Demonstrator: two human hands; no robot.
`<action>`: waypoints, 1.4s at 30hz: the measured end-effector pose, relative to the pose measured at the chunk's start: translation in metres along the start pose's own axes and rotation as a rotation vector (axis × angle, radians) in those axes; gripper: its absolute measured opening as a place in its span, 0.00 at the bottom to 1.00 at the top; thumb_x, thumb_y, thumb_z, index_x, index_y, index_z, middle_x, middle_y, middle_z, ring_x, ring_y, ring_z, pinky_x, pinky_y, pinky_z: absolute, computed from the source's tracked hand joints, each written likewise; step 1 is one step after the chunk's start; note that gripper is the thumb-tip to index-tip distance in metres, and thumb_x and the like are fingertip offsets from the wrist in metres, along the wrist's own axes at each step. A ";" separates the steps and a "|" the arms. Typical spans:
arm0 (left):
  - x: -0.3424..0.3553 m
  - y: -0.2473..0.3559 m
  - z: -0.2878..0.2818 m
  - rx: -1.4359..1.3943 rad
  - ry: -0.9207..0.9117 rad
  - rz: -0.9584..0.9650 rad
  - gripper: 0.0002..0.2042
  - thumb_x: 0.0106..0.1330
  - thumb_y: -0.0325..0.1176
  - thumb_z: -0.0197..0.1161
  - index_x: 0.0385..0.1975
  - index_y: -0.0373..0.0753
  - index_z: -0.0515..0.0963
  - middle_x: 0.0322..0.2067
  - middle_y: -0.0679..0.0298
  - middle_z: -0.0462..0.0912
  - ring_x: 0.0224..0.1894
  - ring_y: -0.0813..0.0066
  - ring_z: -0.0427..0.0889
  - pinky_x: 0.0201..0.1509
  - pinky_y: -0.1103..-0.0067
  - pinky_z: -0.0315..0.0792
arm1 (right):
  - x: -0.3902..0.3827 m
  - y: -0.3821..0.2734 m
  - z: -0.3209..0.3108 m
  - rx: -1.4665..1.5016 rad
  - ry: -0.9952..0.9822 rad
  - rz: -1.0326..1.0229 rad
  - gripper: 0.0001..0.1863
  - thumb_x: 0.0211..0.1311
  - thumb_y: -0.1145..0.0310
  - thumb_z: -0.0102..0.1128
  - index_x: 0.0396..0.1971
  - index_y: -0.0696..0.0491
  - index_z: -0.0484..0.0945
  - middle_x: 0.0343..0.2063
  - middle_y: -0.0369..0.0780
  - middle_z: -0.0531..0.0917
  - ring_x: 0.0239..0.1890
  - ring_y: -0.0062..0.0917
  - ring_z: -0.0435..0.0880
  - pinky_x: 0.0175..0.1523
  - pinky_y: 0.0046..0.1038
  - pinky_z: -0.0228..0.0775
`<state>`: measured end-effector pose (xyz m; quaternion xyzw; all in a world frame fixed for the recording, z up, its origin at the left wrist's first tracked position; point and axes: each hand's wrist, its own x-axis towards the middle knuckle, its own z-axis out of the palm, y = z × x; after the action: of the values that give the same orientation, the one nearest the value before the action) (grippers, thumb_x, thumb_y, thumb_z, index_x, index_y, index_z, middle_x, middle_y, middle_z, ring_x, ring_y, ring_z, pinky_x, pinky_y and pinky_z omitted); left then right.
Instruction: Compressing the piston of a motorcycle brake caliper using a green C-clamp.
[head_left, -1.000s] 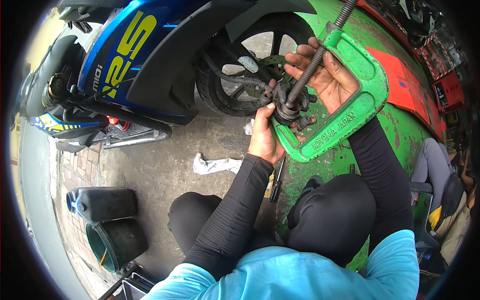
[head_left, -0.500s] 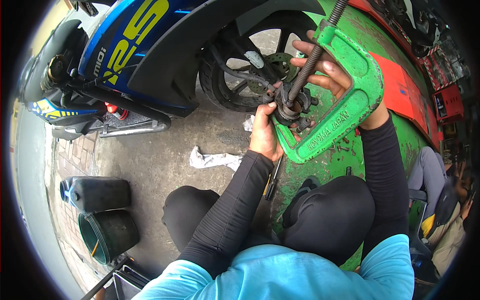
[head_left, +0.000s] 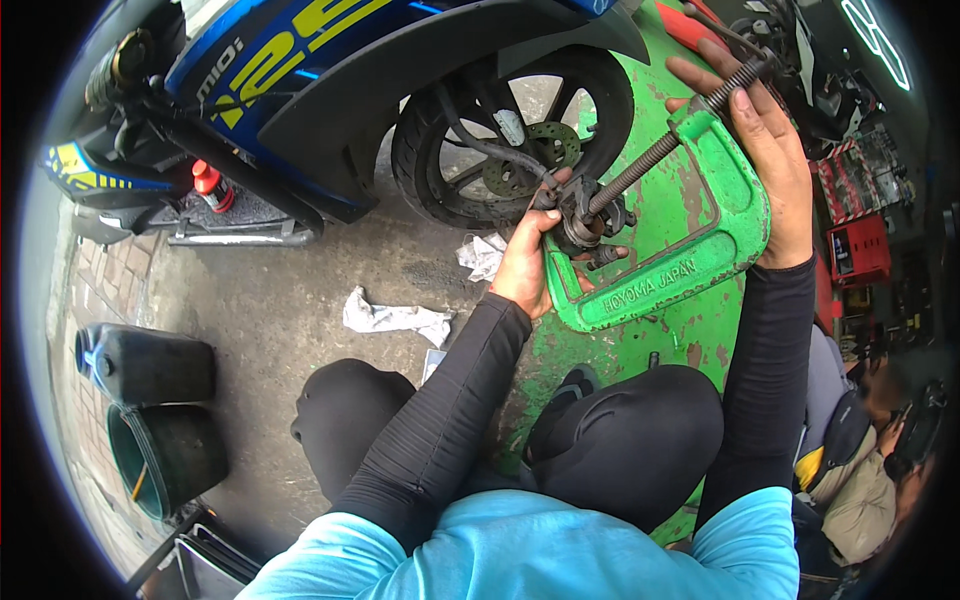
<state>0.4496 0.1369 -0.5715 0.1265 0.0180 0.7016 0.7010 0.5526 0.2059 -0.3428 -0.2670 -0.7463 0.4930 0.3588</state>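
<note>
A brake caliper [head_left: 580,228] with a dark, greasy body sits in my left hand [head_left: 522,268], whose fingers wrap round it from behind. The lower end of a large green C-clamp [head_left: 742,215] lies around the caliper, and its threaded screw [head_left: 642,174] reaches down onto it. A dark hose runs to the caliper from beside the front wheel. My right hand [head_left: 785,175] is at the screw's upper end, by the cross handle [head_left: 735,38]. Its fingers are stretched out and spread around the screw, touching it without a closed grip.
Ahead stands a blue scooter [head_left: 300,70] with its front wheel [head_left: 515,140] and brake disc. White rags [head_left: 395,316] lie on the concrete. At left are a black jerrycan [head_left: 155,362] and a dark bucket [head_left: 185,455]. A red bottle [head_left: 212,186] rests on the footboard. Another person [head_left: 850,470] sits at right.
My right hand has moved up from behind the middle of the screw to its upper end. The clamp's screw now leans further right. My left hand still holds the caliper.
</note>
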 end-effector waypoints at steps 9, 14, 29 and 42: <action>0.000 -0.001 0.003 0.025 0.002 0.001 0.33 0.68 0.40 0.43 0.75 0.53 0.50 0.58 0.51 0.78 0.47 0.45 0.87 0.22 0.70 0.85 | 0.002 -0.003 -0.019 0.112 0.078 0.135 0.17 0.74 0.65 0.58 0.56 0.59 0.76 0.54 0.47 0.83 0.55 0.31 0.85 0.55 0.29 0.81; -0.003 -0.001 0.003 -0.003 0.013 -0.070 0.30 0.68 0.43 0.44 0.73 0.53 0.54 0.59 0.52 0.78 0.48 0.45 0.87 0.26 0.66 0.85 | 0.010 -0.007 -0.017 -0.055 0.163 0.094 0.17 0.70 0.62 0.64 0.50 0.58 0.79 0.45 0.43 0.86 0.50 0.29 0.87 0.51 0.26 0.82; -0.014 0.009 0.021 0.101 0.240 -0.138 0.23 0.69 0.51 0.51 0.50 0.38 0.79 0.39 0.60 0.86 0.32 0.71 0.83 0.33 0.70 0.82 | 0.013 -0.011 0.002 0.122 0.113 0.070 0.20 0.75 0.70 0.53 0.62 0.63 0.72 0.49 0.42 0.85 0.49 0.27 0.85 0.54 0.27 0.78; -0.012 0.016 0.056 0.076 0.231 -0.046 0.17 0.75 0.48 0.53 0.48 0.41 0.74 0.38 0.61 0.82 0.31 0.70 0.81 0.32 0.71 0.81 | 0.048 0.013 -0.034 0.332 0.088 0.011 0.21 0.71 0.68 0.61 0.60 0.58 0.72 0.37 0.38 0.85 0.34 0.22 0.85 0.39 0.25 0.80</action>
<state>0.4447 0.1165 -0.5161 0.0711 0.1281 0.6941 0.7048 0.5515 0.2656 -0.3330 -0.2295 -0.6367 0.5991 0.4278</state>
